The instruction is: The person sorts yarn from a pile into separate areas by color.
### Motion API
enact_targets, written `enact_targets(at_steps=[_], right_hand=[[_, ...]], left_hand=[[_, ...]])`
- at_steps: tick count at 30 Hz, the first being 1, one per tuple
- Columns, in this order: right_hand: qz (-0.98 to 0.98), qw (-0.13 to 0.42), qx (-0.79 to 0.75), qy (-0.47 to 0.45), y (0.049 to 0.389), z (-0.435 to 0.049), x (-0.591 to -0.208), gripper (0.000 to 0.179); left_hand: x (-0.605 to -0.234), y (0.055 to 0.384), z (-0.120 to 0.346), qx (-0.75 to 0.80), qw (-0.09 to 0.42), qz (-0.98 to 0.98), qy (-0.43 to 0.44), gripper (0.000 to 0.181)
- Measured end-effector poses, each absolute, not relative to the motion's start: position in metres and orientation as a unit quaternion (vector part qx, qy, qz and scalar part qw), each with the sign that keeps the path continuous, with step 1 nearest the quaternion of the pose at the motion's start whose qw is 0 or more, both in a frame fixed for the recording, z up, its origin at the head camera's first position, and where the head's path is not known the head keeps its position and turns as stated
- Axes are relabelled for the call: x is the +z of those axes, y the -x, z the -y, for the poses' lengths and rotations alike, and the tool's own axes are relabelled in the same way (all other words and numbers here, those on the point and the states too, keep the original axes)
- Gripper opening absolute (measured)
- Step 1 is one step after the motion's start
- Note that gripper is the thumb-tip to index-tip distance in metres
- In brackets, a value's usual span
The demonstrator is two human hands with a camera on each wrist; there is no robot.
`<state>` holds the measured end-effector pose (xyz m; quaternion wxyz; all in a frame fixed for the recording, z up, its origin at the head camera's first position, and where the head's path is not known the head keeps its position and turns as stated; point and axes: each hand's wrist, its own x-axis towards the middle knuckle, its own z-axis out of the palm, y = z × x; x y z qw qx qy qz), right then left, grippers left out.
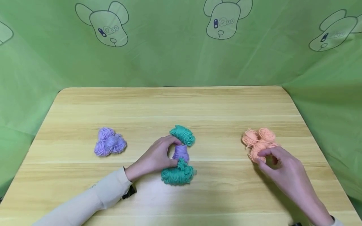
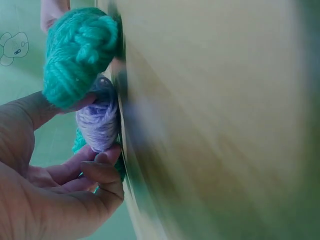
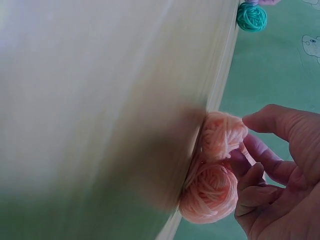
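In the head view my left hand [image 1: 156,155] holds a small purple yarn ball [image 1: 181,153] between thumb and fingers at the table's middle. A green yarn ball [image 1: 182,135] lies just beyond it, and another green yarn ball [image 1: 178,175] lies on the near side, by the thumb. The left wrist view shows the purple yarn [image 2: 98,122] between thumb and fingertips. Over at the right, my right hand [image 1: 285,169] pinches the near end of a peach yarn ball [image 3: 223,135]. More peach yarn balls [image 1: 266,135] sit against it.
A cluster of purple yarn balls [image 1: 109,142] rests on the left part of the wooden table [image 1: 215,106]. Green cloth [image 1: 175,62] with printed animal heads hangs behind the table and at both sides.
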<state>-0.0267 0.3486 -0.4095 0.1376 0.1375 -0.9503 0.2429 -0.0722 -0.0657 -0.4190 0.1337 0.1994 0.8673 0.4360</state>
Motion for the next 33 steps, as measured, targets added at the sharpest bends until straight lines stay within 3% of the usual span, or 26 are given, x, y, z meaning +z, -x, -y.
enact_targets(at_steps=[10,19,25,33], right_hand=[[0.953,0.124,0.258,-0.098,0.025,-0.344,-0.404,0.025],[0.946,0.148,0.277,-0.085,0.023,-0.340,-0.401,0.025],[0.927,0.180,0.309,-0.112,0.026,-0.333,-0.402,0.028],[0.917,0.164,0.338,-0.132,0.029,-0.317,-0.400,0.030]], left_hand=[[-0.413,0.070,0.067,0.445,0.138,-0.868,-0.170,0.056],[-0.410,0.068,0.075,0.457,0.147,-0.866,-0.144,0.061],[-0.406,0.064,0.084,0.475,0.128,-0.859,-0.140,0.059],[-0.397,0.061,0.093,0.493,0.102,-0.855,-0.123,0.057]])
